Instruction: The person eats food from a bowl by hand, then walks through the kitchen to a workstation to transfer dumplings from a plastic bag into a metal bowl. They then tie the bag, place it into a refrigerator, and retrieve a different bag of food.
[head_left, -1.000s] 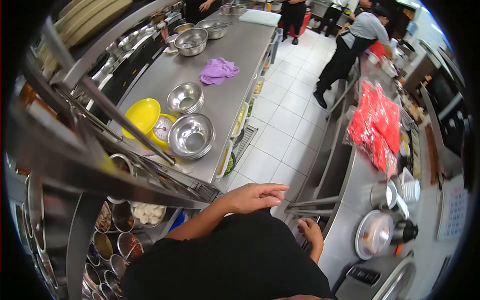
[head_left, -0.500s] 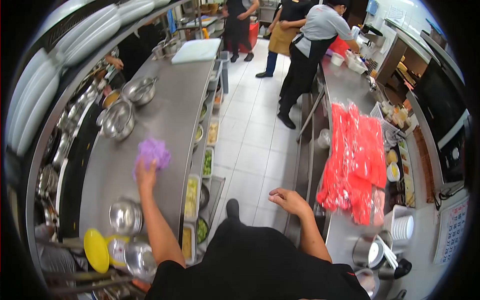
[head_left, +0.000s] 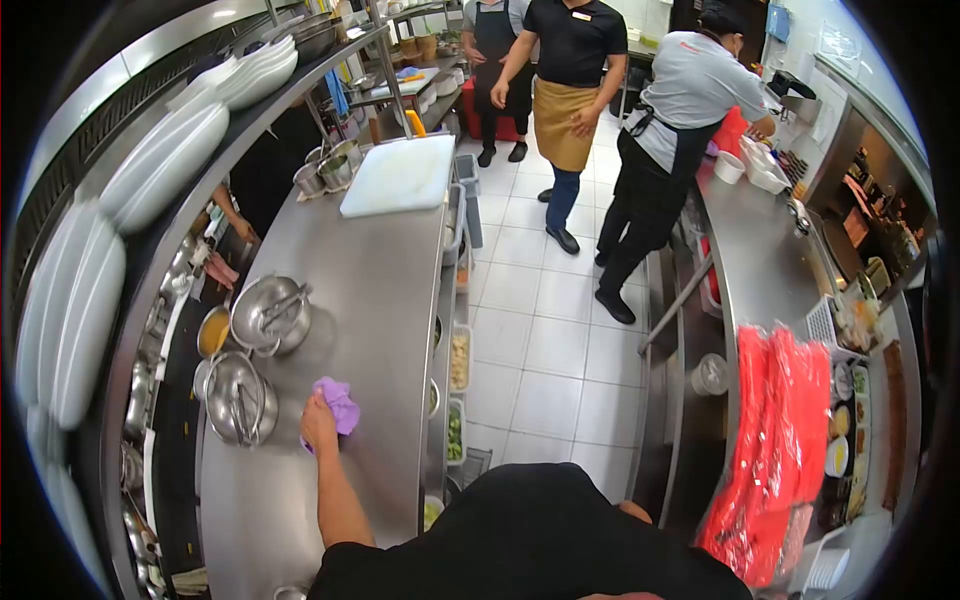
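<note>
My left hand [head_left: 318, 424] grips a crumpled purple cloth [head_left: 341, 404], pressed onto the steel worktop [head_left: 360, 300] on the left. Part of the cloth is hidden under my fingers. Two steel bowls stand close by: a nearer bowl [head_left: 241, 399] and a farther bowl [head_left: 271, 314], each with a metal utensil inside. Only a sliver of my right hand [head_left: 636, 512] shows beside my dark shirt; its fingers are hidden.
A white cutting board [head_left: 400, 175] lies at the worktop's far end. White plates [head_left: 165, 165] line the upper left shelf. Red plastic-wrapped packs [head_left: 775, 440] cover part of the right counter [head_left: 750, 240]. Several people stand ahead, one in a tan apron [head_left: 563, 125] in the aisle.
My left hand has moved forward along the worktop with the cloth. My right hand has dropped back beside my body. The view has shifted forward, and the tan-aproned person stands nearer.
</note>
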